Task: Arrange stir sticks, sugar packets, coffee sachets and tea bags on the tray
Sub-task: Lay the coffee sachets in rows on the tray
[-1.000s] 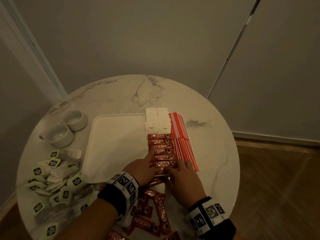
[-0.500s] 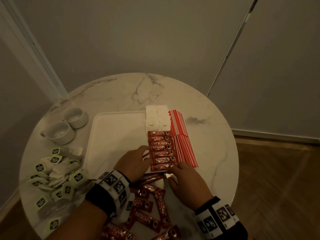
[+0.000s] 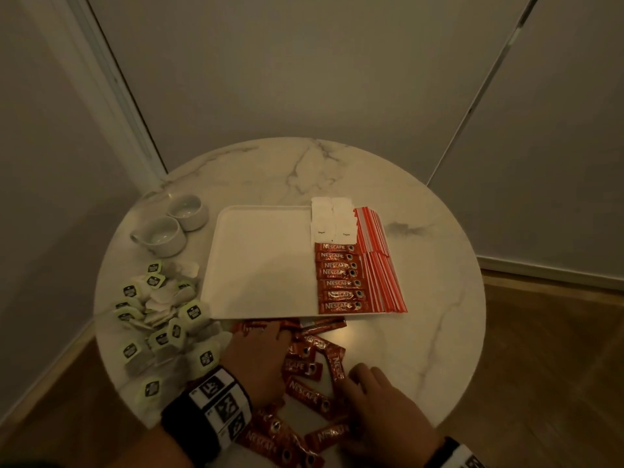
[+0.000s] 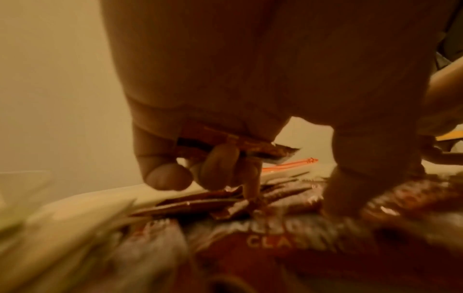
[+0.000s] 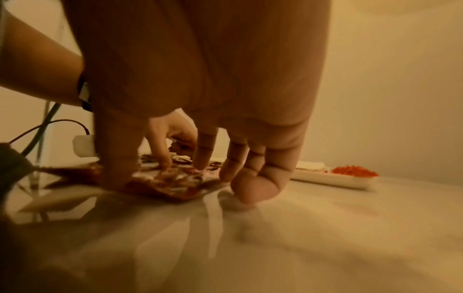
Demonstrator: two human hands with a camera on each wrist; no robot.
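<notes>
1. Nearest, at the front edge of the bench point(image 3: 422, 265), both hands work in the loose coffee sachets point(image 3: 305, 395) that lie scattered short of the tray point(image 3: 263, 265).
2. On one side, the left hand point(image 3: 256, 359) reaches into that pile; the left wrist view shows its fingers point(image 4: 218, 168) curled round a sachet point(image 4: 250, 147), with more lying under it.
3. Beside it, the right hand point(image 3: 385, 413) rests low on the pile with fingers spread and lightly bent; its fingertips point(image 5: 253, 190) touch the bench and the edge of a sachet, and I judge it holds nothing.
4. Further left, the tea bags point(image 3: 158, 315) sit in a heap on the bench, off the tray, so that part looks not yet started.
5. Next, on the tray's right side, 7 coffee sachets point(image 3: 339, 280) lie in a neat column, touching one another.
6. Alongside them, the red and white stir sticks point(image 3: 378, 261) run along the right edge in 2 overlapping rows.
7. Behind the column, the sugar packets point(image 3: 331, 221) sit at the far right corner, 2 white stacks side by side.
8. Farthest left, 2 cups point(image 3: 169, 228) stand on the bench, apart from the tray.
9. Overall, sticks and sugar look done, coffee is partly laid, and the tray's bare left and middle still await the remaining sachets and all the tea.
</notes>
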